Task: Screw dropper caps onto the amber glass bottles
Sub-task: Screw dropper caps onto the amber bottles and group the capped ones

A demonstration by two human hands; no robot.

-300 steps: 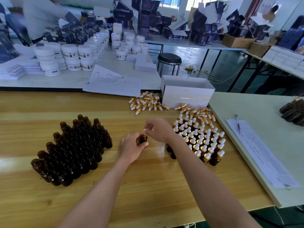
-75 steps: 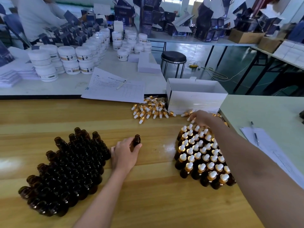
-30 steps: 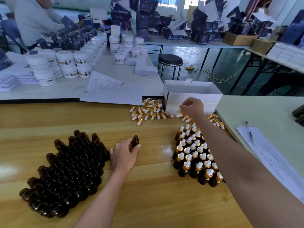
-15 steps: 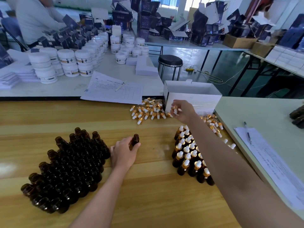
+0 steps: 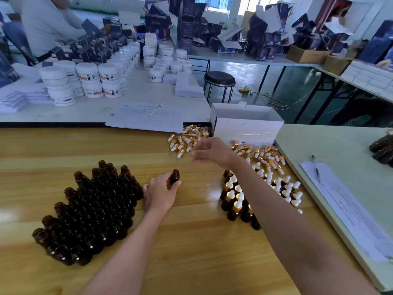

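**A:** How far along is the capping?

**B:** Well under half, as a guess. A large cluster of uncapped amber bottles (image 5: pixel 89 211) stands on the wooden desk (image 5: pixel 191 252) to the person's left. A smaller group of capped bottles (image 5: pixel 236 201) stands to the right, partly hidden behind the right forearm.

**A:** Are there enough caps left?

**B:** Plenty. Loose dropper caps (image 5: pixel 187 141) lie in two heaps in front of the white box (image 5: pixel 246 124), one on either side of the right hand.

**A:** Which bottle is being worked on?

**B:** A single open amber bottle (image 5: pixel 175 177), roughly upright between the two groups. The left hand (image 5: pixel 161 192) grips it, with fingers and thumb curled round the body. The neck stands clear above them and the base is hidden.

**A:** And the right hand?

**B:** The right hand (image 5: pixel 212 152) hangs above the desk, beyond that bottle and a little to its right. It is not touching the bottle and is near the caps. Its fingers are drawn together as if pinching, but blur hides whether a cap sits between them, so that cannot be told.

**A:** So which step is this?

**B:** Probably bringing a cap to the open neck. This bottle is not yet capped.
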